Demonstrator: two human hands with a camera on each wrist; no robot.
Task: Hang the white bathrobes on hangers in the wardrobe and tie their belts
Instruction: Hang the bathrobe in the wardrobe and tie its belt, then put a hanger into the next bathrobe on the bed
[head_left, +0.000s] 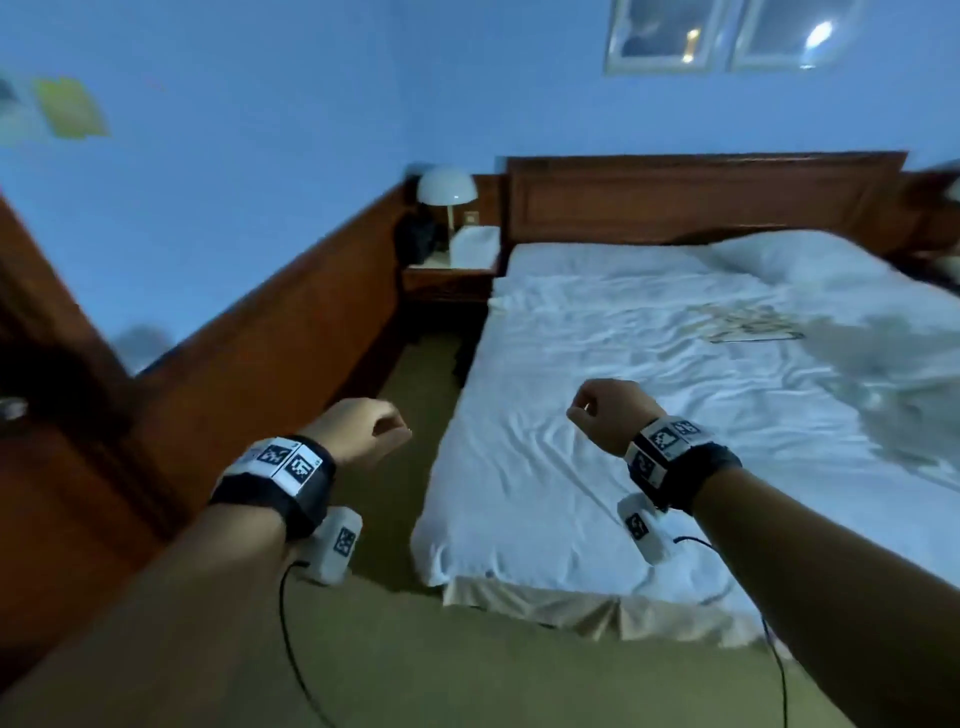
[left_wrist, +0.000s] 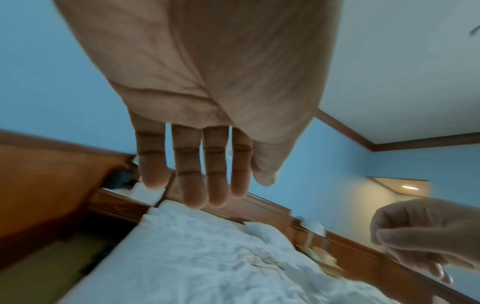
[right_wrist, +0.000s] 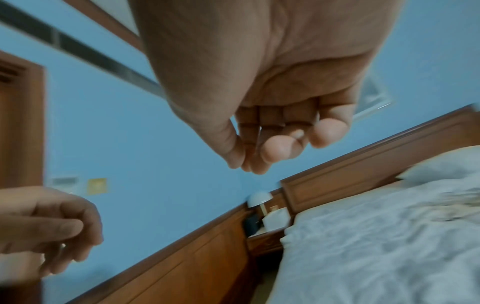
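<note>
- Forearms reach forward from the bottom corners of the head view, each with a black wrist band (head_left: 280, 486) carrying black-and-white square markers and a small white box slung under it with a thin cable trailing down.
- The left hand (head_left: 358, 431) hangs in the air over the olive carpet (head_left: 405, 670), just off the near left corner of the bed (head_left: 597, 415). Its own wrist view shows the fingers (left_wrist: 193, 179) hanging long and loosely together, thumb alongside, holding nothing.
- The right hand (head_left: 608, 410) hangs above the near part of the mattress, not touching the sheet. Its fingertips (right_wrist: 275, 150) are curled in toward the palm with the thumb beside them, and nothing is held in them.
- The two hands are well apart from each other.
- The bed's white sheet is rumpled; a beige valance shows along the foot edge.
- A soft greyish-white heap (head_left: 883, 384) lies along the right edge of the bed, too blurred to say whether it is a bathrobe; no belt can be made out.
- A flat pale patterned item (head_left: 748, 325) lies mid-mattress toward the right side, its nature unclear.
- A white pillow (head_left: 784, 257) sits at the far right corner against the wooden headboard (head_left: 701, 197).
- On the nightstand (head_left: 447, 280) left of the headboard stand a white dome lamp (head_left: 447, 189) and a white box.
- Dark wood panelling runs along the blue left wall.
</note>
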